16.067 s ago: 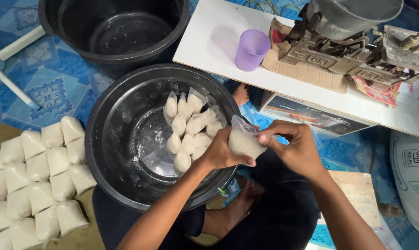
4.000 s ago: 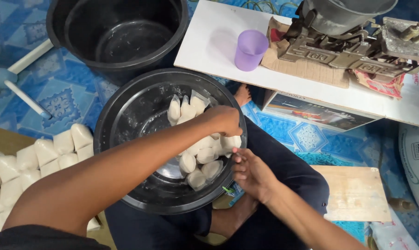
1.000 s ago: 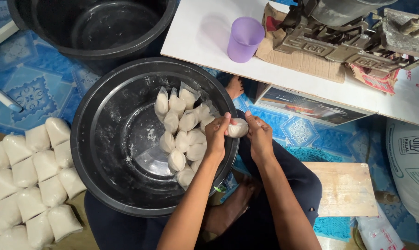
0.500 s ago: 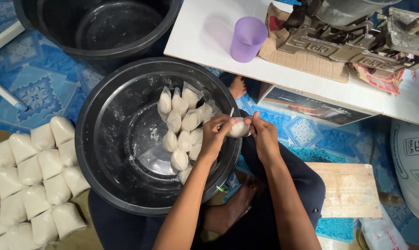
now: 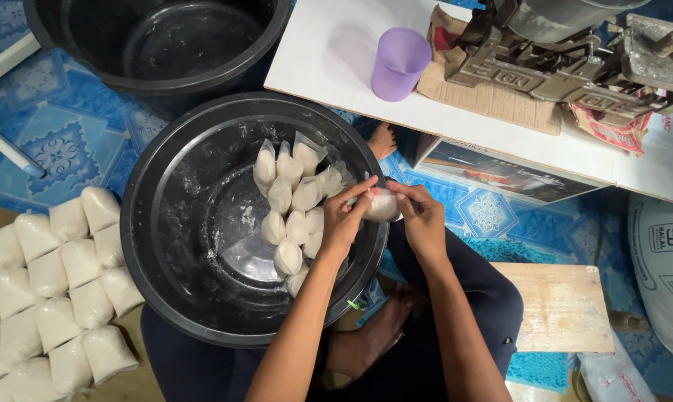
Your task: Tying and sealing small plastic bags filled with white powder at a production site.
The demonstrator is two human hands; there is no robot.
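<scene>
Both of my hands hold one small clear bag of white powder over the right rim of a big black basin. My left hand pinches the bag's left side and my right hand grips its right side. Inside the basin, several more filled bags lie in a cluster against the right wall, some with open tops. The basin floor is dusted with white powder.
Rows of filled, closed white bags lie on the floor at the left. A second black tub stands behind the basin. A low white table carries a purple cup and a metal machine. A wooden board lies at the right.
My hands and the bag have stayed over the basin's right rim, with the fingers shifting slightly on the bag. The view has drifted a little.
</scene>
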